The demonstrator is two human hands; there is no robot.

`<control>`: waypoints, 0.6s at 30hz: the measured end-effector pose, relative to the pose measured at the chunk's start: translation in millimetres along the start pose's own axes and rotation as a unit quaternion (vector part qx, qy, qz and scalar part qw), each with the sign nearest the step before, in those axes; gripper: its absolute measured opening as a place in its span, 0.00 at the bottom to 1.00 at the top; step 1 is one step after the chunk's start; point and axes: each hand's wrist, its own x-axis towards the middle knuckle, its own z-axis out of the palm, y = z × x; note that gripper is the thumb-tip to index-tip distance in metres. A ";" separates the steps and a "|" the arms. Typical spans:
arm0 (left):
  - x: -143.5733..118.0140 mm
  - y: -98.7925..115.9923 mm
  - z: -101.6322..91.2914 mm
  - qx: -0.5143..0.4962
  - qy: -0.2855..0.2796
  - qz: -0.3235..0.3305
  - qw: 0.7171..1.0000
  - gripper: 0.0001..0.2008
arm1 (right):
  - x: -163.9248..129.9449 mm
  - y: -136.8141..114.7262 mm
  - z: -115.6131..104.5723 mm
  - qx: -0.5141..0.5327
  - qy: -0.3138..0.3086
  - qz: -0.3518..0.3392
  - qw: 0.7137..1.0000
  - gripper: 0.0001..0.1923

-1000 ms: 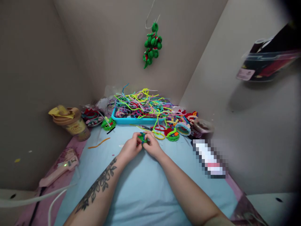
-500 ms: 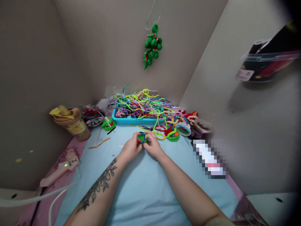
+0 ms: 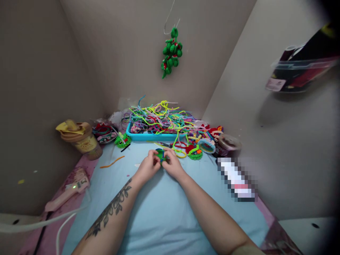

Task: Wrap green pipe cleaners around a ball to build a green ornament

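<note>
Blue mat [image 3: 159, 212]; green pipe-cleaner piece [image 3: 160, 155] pinched between both hands' fingers [image 3: 153, 157].

Light-blue table [image 3: 159, 212]: turquoise tray [image 3: 148, 136], orange pipe cleaner [image 3: 112, 162], pink glue gun [image 3: 67, 192].

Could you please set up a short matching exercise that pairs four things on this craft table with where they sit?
Things:
1. green piece
2. blue tray
3. glue gun
4. cup

Places:
A. far left, by the wall
B. between the fingertips of the left hand and right hand
C. near left, on the pink edge
D. at the back, heaped with pipe cleaners

Pairs: 1-B, 2-D, 3-C, 4-A
</note>
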 end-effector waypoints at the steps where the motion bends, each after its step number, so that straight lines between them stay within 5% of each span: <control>1: 0.9 -1.4 -0.3 -0.027 -0.003 -0.009 1.000 0.14 | 0.0 0.4 0.0 0.007 0.001 0.005 1.000 0.08; 9: 4.7 -5.2 -7.4 -0.159 -0.051 -0.054 0.985 0.14 | -1.0 3.2 2.2 0.073 0.022 0.022 0.997 0.18; 13: 5.9 -5.0 -8.1 -0.189 -0.033 -0.050 0.980 0.17 | -2.1 -5.1 -2.7 0.029 0.009 -0.040 0.999 0.10; 18: 5.8 -1.6 -9.9 -0.181 -0.028 -0.033 0.982 0.20 | -4.9 -16.0 -5.3 -0.005 -0.024 -0.088 0.996 0.12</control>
